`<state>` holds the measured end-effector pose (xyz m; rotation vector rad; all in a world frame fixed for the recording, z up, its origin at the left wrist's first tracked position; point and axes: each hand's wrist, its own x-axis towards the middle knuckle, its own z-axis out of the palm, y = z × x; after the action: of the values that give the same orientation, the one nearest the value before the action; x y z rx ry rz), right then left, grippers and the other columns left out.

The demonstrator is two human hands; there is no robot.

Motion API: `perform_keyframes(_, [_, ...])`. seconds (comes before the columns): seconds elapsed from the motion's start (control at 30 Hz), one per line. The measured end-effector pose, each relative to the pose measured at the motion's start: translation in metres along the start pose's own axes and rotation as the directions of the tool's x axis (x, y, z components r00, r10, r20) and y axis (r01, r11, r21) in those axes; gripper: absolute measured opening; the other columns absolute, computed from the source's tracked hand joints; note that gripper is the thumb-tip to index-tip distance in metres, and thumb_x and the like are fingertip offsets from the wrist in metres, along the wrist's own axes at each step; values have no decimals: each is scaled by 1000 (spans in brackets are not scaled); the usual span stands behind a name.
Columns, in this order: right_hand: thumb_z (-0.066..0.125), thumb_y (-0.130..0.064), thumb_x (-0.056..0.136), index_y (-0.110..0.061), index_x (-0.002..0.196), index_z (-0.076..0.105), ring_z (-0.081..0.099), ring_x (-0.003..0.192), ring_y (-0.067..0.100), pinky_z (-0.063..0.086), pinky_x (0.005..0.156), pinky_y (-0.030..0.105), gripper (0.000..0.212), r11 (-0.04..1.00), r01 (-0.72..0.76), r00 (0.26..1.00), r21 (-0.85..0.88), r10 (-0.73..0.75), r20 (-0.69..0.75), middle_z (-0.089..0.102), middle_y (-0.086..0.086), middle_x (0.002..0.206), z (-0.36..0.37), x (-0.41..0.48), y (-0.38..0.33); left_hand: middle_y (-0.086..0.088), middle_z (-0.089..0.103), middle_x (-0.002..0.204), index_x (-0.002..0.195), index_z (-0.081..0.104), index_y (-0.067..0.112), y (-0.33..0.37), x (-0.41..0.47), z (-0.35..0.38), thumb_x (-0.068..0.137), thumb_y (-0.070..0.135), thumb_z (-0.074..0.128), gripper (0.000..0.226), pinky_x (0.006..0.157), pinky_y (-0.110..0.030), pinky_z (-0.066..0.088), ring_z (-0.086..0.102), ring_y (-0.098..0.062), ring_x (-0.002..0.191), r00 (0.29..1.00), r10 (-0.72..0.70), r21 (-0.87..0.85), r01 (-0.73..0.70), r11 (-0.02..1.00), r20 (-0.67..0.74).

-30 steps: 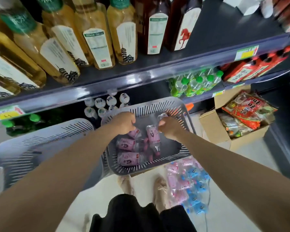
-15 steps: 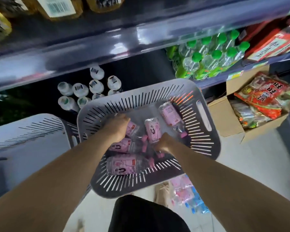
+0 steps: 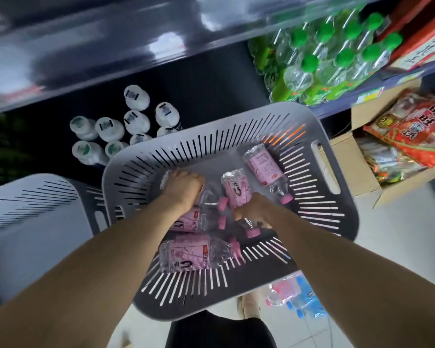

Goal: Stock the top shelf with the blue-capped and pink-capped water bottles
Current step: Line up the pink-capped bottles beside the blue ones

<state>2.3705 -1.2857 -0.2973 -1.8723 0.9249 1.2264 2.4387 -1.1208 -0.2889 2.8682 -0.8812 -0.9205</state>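
Several pink-capped water bottles with pink labels lie on their sides in a grey slotted basket (image 3: 319,222). My left hand (image 3: 183,187) grips one bottle (image 3: 209,195) near the basket's middle left, fingers curled over its body. My right hand (image 3: 251,212) grips the neck end of the middle bottle (image 3: 236,189); its pink cap sticks out below my fingers. Loose bottles lie at the far right (image 3: 264,169), under my left wrist (image 3: 186,222) and nearest me (image 3: 194,254). No blue-capped bottle is in the basket.
A second grey basket (image 3: 35,209) stands to the left. White-capped bottles (image 3: 136,121) and green-capped bottles (image 3: 337,54) fill the lower shelves behind. A cardboard box of snack packs (image 3: 399,146) sits at the right. A wrapped pack of pink and blue bottles (image 3: 296,297) lies on the floor.
The view has tilted down from the upper shelf to the basket. My right hand came from the far side of the basket to the middle bottle's neck; both hands now hold bottles.
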Motion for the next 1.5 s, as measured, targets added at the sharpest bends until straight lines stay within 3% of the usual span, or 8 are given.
perform_keyframes(0.23, [64,-23,80,-8,113,53,57,91,23,55,64,32,38,957,-59,998,283,56,18,55,9,108,-37,-57,-12,-4,49,136,139,38,12,9,-37,-41,73,-6,68,75,105,-35,43,50,-22,122,990,-131,-324,142,935,56])
perform_keyframes(0.4, [71,-17,71,-4,102,65,63,89,26,56,75,33,34,981,92,990,168,-72,-120,62,12,104,-66,-125,-17,-4,58,111,128,41,13,26,-72,-99,72,9,74,65,49,-13,40,58,-10,78,982,-176,-508,188,840,71])
perform_keyframes(0.57, [74,-19,73,-6,106,60,68,86,30,56,62,34,38,974,222,958,44,-210,-195,64,12,105,-100,-216,-31,-5,54,102,139,27,11,59,-119,-177,76,12,68,76,60,-20,42,54,-15,83,979,-199,-656,172,735,34])
perform_keyframes(0.7, [73,-22,79,-6,93,53,72,80,31,59,77,41,29,944,290,912,-157,-322,-253,59,11,93,-135,-301,-39,0,58,89,104,46,13,83,-165,-244,70,12,71,42,72,-27,50,60,-17,90,975,-186,-705,47,708,-122])
perform_keyframes(0.83, [66,-31,84,-8,75,52,73,69,25,55,53,28,28,848,338,831,-408,-473,-294,63,10,80,-165,-386,-50,10,54,64,71,56,18,107,-217,-316,75,6,67,17,50,-7,39,57,8,60,941,-156,-711,-111,694,-299])
perform_keyframes(0.93, [63,-37,86,-8,75,53,69,59,16,47,45,25,33,779,371,768,-506,-564,-305,61,10,81,-183,-449,-60,0,62,90,101,57,14,116,-251,-365,71,22,72,35,49,-17,43,60,-12,75,899,-193,-713,-164,681,-392])
perform_keyframes(1.27, [51,-42,93,3,93,66,62,62,25,45,61,26,47,607,526,415,-596,-795,-443,68,17,71,-218,-613,-93,3,65,76,78,63,24,111,-334,-486,72,22,70,10,41,-7,38,56,-10,64,664,-228,-593,-395,702,-712])
perform_keyframes(1.5, [59,-29,88,1,99,70,68,71,28,53,71,33,34,532,513,118,-674,-821,-559,72,19,94,-225,-650,-149,1,68,89,106,60,17,55,-332,-529,71,26,75,39,55,-23,45,61,-12,70,549,-367,-631,-431,645,-751])
